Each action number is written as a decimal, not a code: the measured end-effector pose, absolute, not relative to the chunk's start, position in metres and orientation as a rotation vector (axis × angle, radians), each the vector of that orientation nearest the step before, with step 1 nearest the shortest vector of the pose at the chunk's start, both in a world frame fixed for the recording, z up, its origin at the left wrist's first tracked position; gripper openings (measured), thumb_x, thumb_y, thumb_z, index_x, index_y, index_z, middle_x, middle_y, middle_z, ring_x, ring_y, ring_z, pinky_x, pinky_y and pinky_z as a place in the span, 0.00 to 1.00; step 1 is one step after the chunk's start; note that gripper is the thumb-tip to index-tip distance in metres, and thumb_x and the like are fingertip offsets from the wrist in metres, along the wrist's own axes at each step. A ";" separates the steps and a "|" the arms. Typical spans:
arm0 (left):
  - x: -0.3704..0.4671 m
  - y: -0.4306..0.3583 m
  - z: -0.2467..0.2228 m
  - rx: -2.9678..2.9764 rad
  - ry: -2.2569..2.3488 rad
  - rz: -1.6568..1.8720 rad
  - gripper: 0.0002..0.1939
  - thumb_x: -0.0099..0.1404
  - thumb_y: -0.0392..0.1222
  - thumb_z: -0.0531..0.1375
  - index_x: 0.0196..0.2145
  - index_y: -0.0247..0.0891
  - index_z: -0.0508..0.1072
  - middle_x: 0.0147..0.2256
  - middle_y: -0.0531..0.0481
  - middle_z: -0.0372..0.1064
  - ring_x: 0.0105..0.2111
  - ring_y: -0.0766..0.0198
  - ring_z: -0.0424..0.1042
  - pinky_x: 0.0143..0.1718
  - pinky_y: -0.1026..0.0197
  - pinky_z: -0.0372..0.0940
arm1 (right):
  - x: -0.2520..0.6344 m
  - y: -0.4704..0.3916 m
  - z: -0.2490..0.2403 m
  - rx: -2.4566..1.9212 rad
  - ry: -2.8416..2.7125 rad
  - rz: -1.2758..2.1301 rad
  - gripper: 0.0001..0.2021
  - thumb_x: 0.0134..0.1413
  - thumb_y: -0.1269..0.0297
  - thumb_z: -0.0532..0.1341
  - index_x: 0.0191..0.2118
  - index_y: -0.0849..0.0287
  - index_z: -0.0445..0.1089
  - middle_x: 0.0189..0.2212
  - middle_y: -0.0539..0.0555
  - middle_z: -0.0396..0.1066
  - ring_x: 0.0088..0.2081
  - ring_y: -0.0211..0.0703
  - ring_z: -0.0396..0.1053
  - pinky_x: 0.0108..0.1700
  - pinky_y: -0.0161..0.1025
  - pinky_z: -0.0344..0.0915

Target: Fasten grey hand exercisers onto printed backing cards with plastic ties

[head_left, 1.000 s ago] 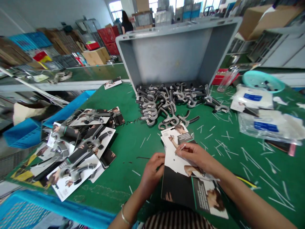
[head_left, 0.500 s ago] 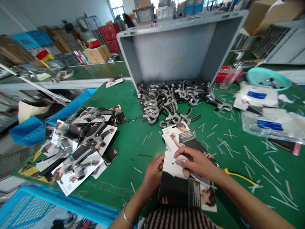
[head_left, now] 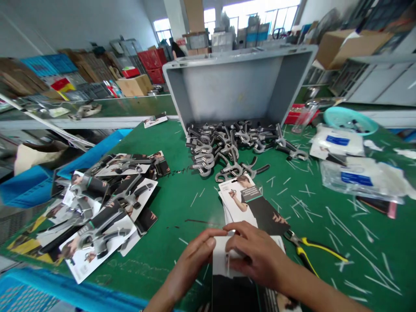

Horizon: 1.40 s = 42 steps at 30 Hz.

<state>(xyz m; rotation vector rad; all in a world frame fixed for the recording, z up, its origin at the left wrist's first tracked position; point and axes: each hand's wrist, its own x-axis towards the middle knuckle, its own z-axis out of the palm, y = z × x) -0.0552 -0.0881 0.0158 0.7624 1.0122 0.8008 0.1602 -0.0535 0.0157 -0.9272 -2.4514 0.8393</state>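
Observation:
A black-and-white printed packaging card point(head_left: 232, 290) lies in front of my body. My left hand point(head_left: 191, 264) is closed on its upper left edge, with the thumb on top. Over the card's white upper part, my right hand point(head_left: 260, 255) has its fingers bent and drawn together. A thin pale strip point(head_left: 227, 265) shows at those fingertips, but blur hides whether they pinch it. Just beyond my hands are more printed cards point(head_left: 256, 206). To their right lie pliers with yellow-and-black handles point(head_left: 307, 249).
A grey crate point(head_left: 232, 89) tipped on its side has grey-and-black hand grips point(head_left: 230, 149) spilling out. Carded hand grips point(head_left: 107, 208) are heaped at left, above a blue basket point(head_left: 65, 284). White strips point(head_left: 347, 227), plastic bags point(head_left: 360, 175) and a turquoise basin point(head_left: 349, 115) are at right.
The card has shifted lower in view. My left hand has come up to its top edge, and my right fingers have curled in more. The pliers now show more fully.

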 end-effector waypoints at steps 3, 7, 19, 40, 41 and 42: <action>-0.047 -0.089 0.014 0.785 1.078 0.806 0.18 0.63 0.50 0.63 0.46 0.36 0.72 0.36 0.48 0.74 0.33 0.64 0.70 0.34 0.65 0.62 | 0.156 -0.061 0.020 -0.898 -2.568 0.611 0.07 0.59 0.64 0.61 0.43 0.55 0.69 0.57 0.57 0.64 0.51 0.52 0.63 0.50 0.50 0.64; -0.038 -0.090 0.007 0.752 1.072 0.823 0.16 0.62 0.47 0.63 0.45 0.37 0.70 0.34 0.50 0.74 0.33 0.63 0.71 0.35 0.63 0.63 | 0.150 -0.066 0.025 -0.848 -2.621 0.431 0.04 0.60 0.68 0.58 0.40 0.58 0.70 0.57 0.56 0.66 0.49 0.52 0.63 0.49 0.50 0.65; -0.034 -0.086 0.012 0.825 1.223 0.838 0.15 0.59 0.50 0.64 0.38 0.37 0.72 0.31 0.53 0.71 0.31 0.63 0.69 0.33 0.64 0.63 | 0.156 -0.056 0.015 -0.759 -2.556 0.669 0.04 0.61 0.73 0.56 0.38 0.59 0.67 0.59 0.56 0.64 0.51 0.48 0.63 0.52 0.48 0.65; -0.024 -0.060 -0.028 0.722 1.208 1.045 0.27 0.54 0.51 0.68 0.47 0.34 0.67 0.28 0.49 0.73 0.21 0.61 0.73 0.19 0.62 0.68 | 0.266 0.169 -0.043 -1.674 -2.527 0.209 0.12 0.56 0.68 0.62 0.47 0.58 0.70 0.49 0.61 0.70 0.47 0.52 0.71 0.48 0.45 0.68; -0.016 -0.061 -0.040 0.701 1.205 1.054 0.28 0.53 0.53 0.68 0.46 0.34 0.67 0.26 0.51 0.72 0.20 0.62 0.72 0.18 0.62 0.68 | 0.269 0.169 -0.044 -1.703 -2.537 0.206 0.10 0.56 0.67 0.62 0.45 0.58 0.70 0.47 0.60 0.71 0.44 0.52 0.71 0.44 0.43 0.68; -0.009 -0.063 -0.049 0.686 1.204 1.066 0.29 0.52 0.54 0.68 0.45 0.35 0.66 0.25 0.53 0.70 0.19 0.62 0.72 0.19 0.62 0.68 | 0.274 0.168 -0.043 -1.732 -2.540 0.200 0.09 0.57 0.66 0.62 0.44 0.58 0.70 0.46 0.60 0.71 0.43 0.51 0.72 0.41 0.42 0.68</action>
